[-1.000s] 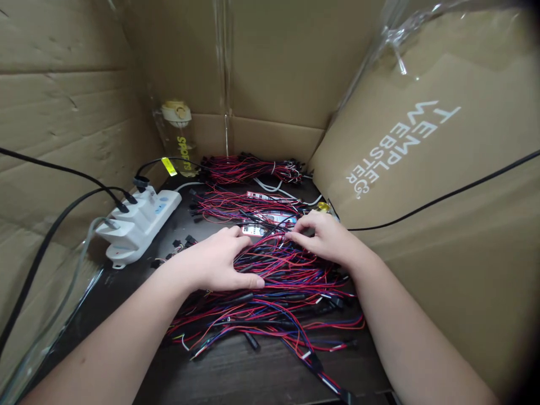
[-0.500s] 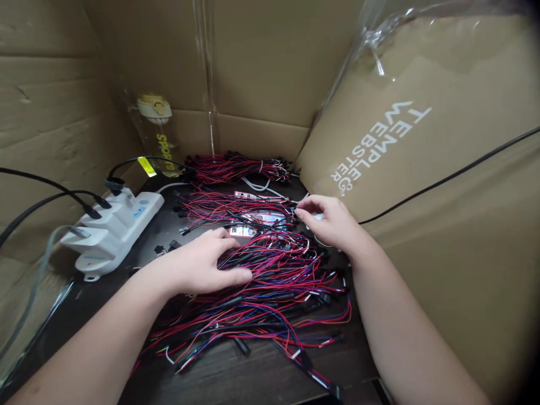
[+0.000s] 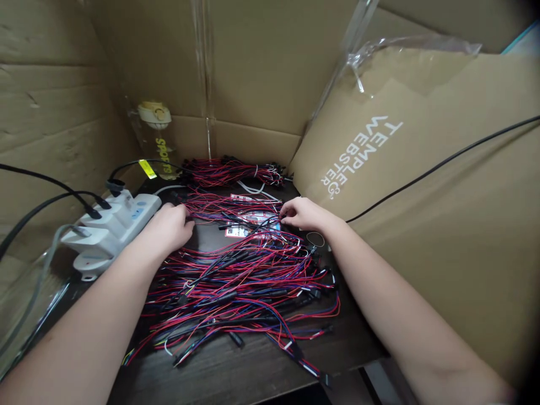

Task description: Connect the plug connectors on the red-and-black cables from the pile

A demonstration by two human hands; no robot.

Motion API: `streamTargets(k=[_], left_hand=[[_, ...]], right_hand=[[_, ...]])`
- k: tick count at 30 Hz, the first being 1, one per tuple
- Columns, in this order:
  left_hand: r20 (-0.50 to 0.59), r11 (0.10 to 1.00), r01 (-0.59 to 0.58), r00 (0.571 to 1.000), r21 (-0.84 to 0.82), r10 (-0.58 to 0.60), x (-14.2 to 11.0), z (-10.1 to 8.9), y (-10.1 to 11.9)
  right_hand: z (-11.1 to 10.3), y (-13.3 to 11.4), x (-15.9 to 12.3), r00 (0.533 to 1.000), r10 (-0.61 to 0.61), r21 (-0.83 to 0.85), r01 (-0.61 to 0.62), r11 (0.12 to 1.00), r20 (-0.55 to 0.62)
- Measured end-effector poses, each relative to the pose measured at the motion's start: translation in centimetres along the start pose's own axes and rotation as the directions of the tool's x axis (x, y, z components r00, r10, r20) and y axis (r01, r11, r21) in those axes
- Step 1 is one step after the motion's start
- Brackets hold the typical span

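Note:
Thin red, blue and black wire harnesses (image 3: 211, 203) lie across the dark table in a middle bunch. My left hand (image 3: 171, 228) is closed around their left ends, with its fingertips partly hidden. At the right ends, my right hand (image 3: 300, 215) pinches the wires between thumb and fingers. Under this bunch are printed red-and-white packets (image 3: 234, 230). A larger spread of wire harnesses (image 3: 253, 273), with black connectors and sleeves, covers the table nearer to me.
A tied wire bundle (image 3: 228, 172) lies against the back cardboard wall (image 3: 261, 67). On the left stands a white power strip (image 3: 126, 222) with plugged-in cables, and behind it a clear bottle (image 3: 155, 115). A black cable (image 3: 422, 174) crosses the right cardboard panel (image 3: 442, 236).
My left hand has moved from above the near wires back and left to the middle bunch's left ends. My right hand stays at the right ends. The camera view has shifted slightly.

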State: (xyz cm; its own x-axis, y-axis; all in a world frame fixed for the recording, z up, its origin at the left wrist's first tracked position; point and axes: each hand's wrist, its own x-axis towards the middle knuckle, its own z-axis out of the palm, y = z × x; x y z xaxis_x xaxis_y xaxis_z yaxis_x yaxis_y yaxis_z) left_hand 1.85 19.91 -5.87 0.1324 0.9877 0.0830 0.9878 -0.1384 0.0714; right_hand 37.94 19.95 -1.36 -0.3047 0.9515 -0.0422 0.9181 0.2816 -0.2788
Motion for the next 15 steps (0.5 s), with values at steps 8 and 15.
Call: streamTargets(k=[8,15], left_hand=[[0.038,0.994,-0.091,0.995,0.052,0.089,0.3,0.4,-0.1],[0.008,0.992,-0.118,0.993,0.042,0.118,-2.1,-1.3,1.7]], right_hand=[[0.6,0.5,1.0,0.996,-0.022,0.031,0.025,0.999,-0.088],[-0.7,-1.3,-0.6,0.994,-0.014,0.045,0.019,0.999,-0.111]])
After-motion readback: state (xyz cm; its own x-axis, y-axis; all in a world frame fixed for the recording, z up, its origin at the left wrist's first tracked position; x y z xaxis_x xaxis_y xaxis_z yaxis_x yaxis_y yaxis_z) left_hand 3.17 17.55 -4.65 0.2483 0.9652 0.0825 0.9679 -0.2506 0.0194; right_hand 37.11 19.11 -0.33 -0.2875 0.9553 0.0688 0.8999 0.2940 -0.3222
